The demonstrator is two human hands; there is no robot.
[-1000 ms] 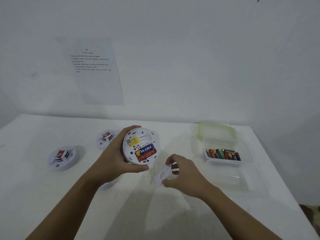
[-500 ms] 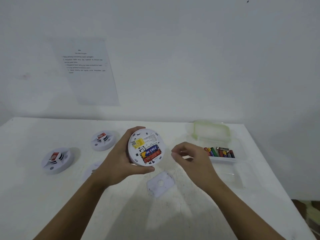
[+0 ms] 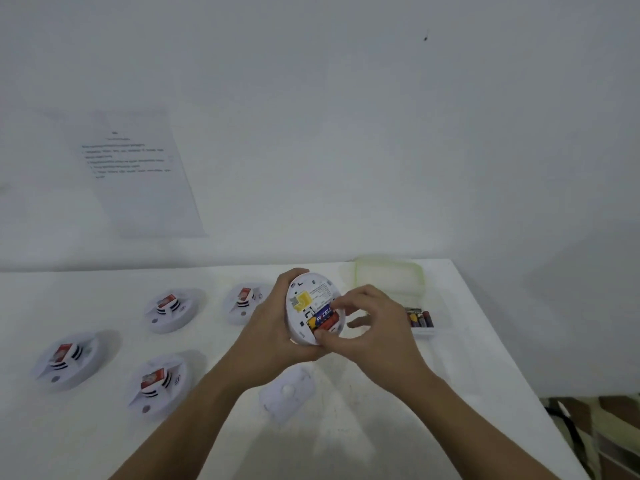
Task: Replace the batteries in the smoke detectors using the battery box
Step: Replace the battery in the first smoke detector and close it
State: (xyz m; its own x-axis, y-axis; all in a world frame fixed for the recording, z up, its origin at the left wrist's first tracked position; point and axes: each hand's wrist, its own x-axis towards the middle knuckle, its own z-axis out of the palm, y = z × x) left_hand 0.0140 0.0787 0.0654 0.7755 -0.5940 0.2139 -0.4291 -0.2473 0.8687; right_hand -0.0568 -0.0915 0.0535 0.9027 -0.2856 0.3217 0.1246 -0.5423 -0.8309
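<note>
One smoke detector (image 3: 313,306) | left hand (image 3: 273,336) grips | right hand (image 3: 379,329) pinches battery (image 3: 323,319) (seated)

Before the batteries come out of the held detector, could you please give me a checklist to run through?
1. Smoke detector held steady by the left grip: ok.
2. Compartment open, cover lying off on the table: ok.
3. Installed batteries exposed: ok.
4. Right grip actually pinching a battery: cannot tell.
5. Battery box open, spares inside: ok.
</note>
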